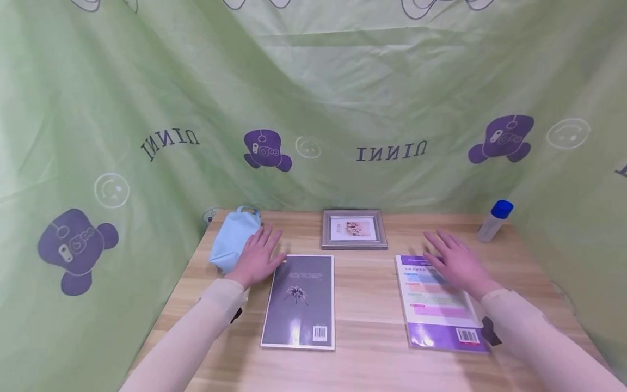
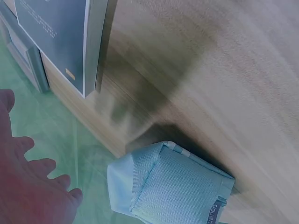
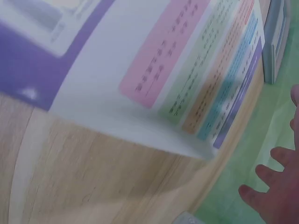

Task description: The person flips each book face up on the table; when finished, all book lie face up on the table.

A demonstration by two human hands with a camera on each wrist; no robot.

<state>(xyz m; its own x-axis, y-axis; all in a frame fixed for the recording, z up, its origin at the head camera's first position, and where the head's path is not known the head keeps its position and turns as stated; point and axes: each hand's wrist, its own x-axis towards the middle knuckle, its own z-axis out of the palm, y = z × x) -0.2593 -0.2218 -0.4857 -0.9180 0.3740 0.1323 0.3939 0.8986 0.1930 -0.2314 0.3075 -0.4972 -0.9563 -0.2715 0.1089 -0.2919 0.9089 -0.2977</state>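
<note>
In the head view my left hand (image 1: 257,260) is spread, between a light blue zippered pouch (image 1: 235,237) and a dark grey book (image 1: 301,305) with a spider picture and a barcode. My right hand (image 1: 459,264) hovers over a purple and white book (image 1: 436,305) with coloured text bands. Both hands hold nothing, and their fingers are stretched out. The left wrist view shows the pouch (image 2: 177,186) lying apart from the fingers. Part of the purple book's top is hidden under my right hand.
A grey picture frame (image 1: 355,245) lies at the back middle of the wooden table (image 1: 364,326). At the back right stands a clear bottle with a blue cap (image 1: 502,209). A green patterned curtain (image 1: 313,98) hangs behind and along both sides.
</note>
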